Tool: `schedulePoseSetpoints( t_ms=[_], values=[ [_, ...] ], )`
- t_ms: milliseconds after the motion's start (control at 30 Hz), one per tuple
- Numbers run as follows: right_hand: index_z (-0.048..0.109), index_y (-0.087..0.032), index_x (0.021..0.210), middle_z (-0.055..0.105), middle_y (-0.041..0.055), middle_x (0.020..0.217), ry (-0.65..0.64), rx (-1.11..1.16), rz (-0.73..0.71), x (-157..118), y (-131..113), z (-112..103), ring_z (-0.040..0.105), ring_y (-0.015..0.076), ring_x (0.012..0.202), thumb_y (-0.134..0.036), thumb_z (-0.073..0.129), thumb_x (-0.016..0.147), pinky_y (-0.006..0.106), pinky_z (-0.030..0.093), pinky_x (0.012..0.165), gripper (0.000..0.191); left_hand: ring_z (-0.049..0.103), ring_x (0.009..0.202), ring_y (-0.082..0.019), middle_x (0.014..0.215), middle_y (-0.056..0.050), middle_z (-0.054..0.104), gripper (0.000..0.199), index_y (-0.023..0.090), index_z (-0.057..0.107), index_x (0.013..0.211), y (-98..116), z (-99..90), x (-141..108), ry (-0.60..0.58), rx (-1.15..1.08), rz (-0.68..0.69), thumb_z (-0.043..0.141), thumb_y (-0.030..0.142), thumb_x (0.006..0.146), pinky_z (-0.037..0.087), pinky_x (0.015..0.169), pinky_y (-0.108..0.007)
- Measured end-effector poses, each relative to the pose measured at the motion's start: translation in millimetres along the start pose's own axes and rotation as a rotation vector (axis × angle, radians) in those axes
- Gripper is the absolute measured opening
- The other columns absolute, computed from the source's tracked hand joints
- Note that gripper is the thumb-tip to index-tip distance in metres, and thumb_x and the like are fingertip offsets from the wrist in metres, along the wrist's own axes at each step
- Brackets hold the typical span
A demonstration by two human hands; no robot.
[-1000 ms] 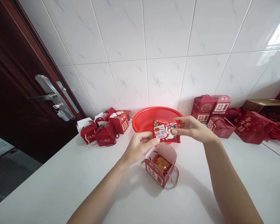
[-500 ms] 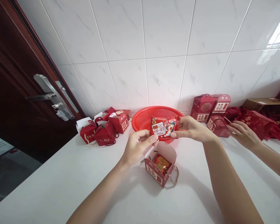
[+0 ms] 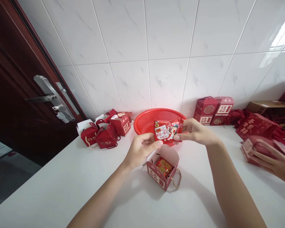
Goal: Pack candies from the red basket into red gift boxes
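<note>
A red printed snack packet (image 3: pixel 167 129) with a cartoon couple on it is held up between my hands. My left hand (image 3: pixel 142 148) pinches its lower left corner. At its right end, my right hand (image 3: pixel 197 133) grips it between thumb and fingers. Just below stands an open red gift box (image 3: pixel 156 177) with a rope handle, its flaps raised. Inside that box lie wrapped snacks (image 3: pixel 165 166), one of them golden-brown. Behind the packet sits a red plastic basket (image 3: pixel 144 118), its inside partly hidden.
Several red gift boxes (image 3: pixel 106 136) stand at the left, some with flaps open. More boxes (image 3: pixel 207 109) are stacked against the tiled wall. At the right, another person's hand (image 3: pixel 273 160) is on a red box (image 3: pixel 248 150), near a cardboard box (image 3: pixel 263 106).
The other person's hand has drawn a red box from the stack toward the right front. My hands stay almost in place, with the packet tilted slightly differently.
</note>
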State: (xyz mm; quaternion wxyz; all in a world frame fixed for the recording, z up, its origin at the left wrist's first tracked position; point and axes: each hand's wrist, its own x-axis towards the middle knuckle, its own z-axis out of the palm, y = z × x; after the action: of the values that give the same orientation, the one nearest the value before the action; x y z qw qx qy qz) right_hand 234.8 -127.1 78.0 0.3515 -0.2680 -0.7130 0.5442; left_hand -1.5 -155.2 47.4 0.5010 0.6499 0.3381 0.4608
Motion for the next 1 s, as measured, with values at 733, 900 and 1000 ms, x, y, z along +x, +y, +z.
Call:
schedulePoseSetpoints(
  t_ms=[733,900,1000],
  values=[
    [0.075,-0.014,0.086,0.071,0.0025,0.076,-0.010,0.025,0.011,-0.5,-2.8,1.6,0.062,0.0137,0.068,-0.028,0.087,0.070,0.026,0.053,0.065,0.025,0.056,0.059,-0.013,0.060,0.000,0.060,0.036,0.016,0.061,0.066,1.7,1.8,0.7,0.028,0.045,0.011,0.077,0.046,0.076,0.050,0.060,-0.025],
    [0.075,-0.013,0.087,0.072,0.0034,0.079,-0.015,0.025,-0.005,-0.4,-2.4,1.5,0.064,0.0145,0.070,-0.031,0.086,0.072,0.027,0.055,0.066,0.026,0.055,0.059,-0.013,0.062,0.001,0.059,0.036,0.016,0.060,0.068,-2.0,-0.3,0.8,0.024,0.073,0.022,0.076,0.047,0.078,0.047,0.058,-0.025],
    [0.075,-0.013,0.088,0.073,0.0038,0.078,-0.014,0.024,-0.013,-0.4,-1.4,1.5,0.064,0.0148,0.070,-0.032,0.087,0.070,0.027,0.055,0.066,0.029,0.054,0.059,-0.012,0.061,0.001,0.058,0.036,0.016,0.059,0.066,-3.6,-1.1,1.1,0.025,0.081,0.024,0.076,0.046,0.079,0.047,0.058,-0.024]
  ],
)
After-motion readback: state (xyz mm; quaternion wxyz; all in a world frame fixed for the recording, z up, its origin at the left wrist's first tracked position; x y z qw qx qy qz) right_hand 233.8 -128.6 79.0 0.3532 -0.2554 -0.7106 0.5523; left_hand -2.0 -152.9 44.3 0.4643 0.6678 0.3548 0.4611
